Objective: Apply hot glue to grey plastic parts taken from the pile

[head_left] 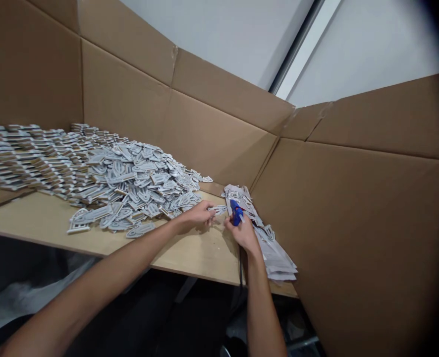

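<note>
My left hand (pixel 200 215) is closed at the fingertips, pinching one pale grey clip (pixel 218 209) that sticks out at about 3 o'clock from it. The clip is held up just over the counter (pixel 200 258), in the gap between my two hands. From my right hand (pixel 245 232), it lies near, at about 10 o'clock.

My right hand is wrapped round a blue tool (pixel 236 212), whose body points away from me at about 11 o'clock. The tool sits just beside the clip; I cannot tell whether they touch. A dark cord (pixel 241 267) runs down from below my right hand at 6 o'clock, over the counter's front edge.

At 10 o'clock from my left hand spreads a loose heap (pixel 145 181) of similar clips, with a few lying apart from it at about 8 to 9 o'clock. Farther out at 10 o'clock, more pieces stand in close, layered stacks (pixel 26 153).

A grey packet (pixel 277 260) lies along my right hand's far side, from about 12 to 4 o'clock, with some clips on top. Cardboard (pixel 219 134) stands as a wall at 12 o'clock and bends round to 3 o'clock.
</note>
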{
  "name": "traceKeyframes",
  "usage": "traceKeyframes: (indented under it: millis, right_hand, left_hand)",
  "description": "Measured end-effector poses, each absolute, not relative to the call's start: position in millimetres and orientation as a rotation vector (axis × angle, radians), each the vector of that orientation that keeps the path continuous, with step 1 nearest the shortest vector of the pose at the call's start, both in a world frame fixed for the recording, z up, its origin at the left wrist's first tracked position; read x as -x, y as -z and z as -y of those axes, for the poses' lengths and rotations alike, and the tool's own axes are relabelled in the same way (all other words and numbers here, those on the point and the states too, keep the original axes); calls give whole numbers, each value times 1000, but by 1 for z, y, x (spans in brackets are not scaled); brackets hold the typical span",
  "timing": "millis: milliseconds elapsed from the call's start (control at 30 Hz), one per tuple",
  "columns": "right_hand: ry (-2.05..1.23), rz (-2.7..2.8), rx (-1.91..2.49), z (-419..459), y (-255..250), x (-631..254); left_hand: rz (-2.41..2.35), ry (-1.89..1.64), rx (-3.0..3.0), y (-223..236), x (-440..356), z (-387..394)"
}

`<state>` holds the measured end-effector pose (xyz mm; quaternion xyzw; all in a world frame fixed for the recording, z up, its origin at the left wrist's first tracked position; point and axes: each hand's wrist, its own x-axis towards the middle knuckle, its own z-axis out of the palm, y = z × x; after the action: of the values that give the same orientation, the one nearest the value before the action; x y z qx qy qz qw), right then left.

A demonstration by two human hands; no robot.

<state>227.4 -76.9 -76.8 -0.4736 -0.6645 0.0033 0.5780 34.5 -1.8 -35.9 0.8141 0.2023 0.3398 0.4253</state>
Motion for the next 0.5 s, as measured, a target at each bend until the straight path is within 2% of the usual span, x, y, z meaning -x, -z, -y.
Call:
traceKeyframes:
  millis: [167,333,500]
  right_hand:
    - [139,1454,1153,86,70,-230]
    - [229,1443,1224,94,62,-221]
    - [214,1477,1234,95,61,-219]
  left_hand:
    - [-485,-788,-2108,38,-39,1]
    - [-526,-991,-2255,39,-45,-4]
    - [-387,-852,-2353,37,-46,2]
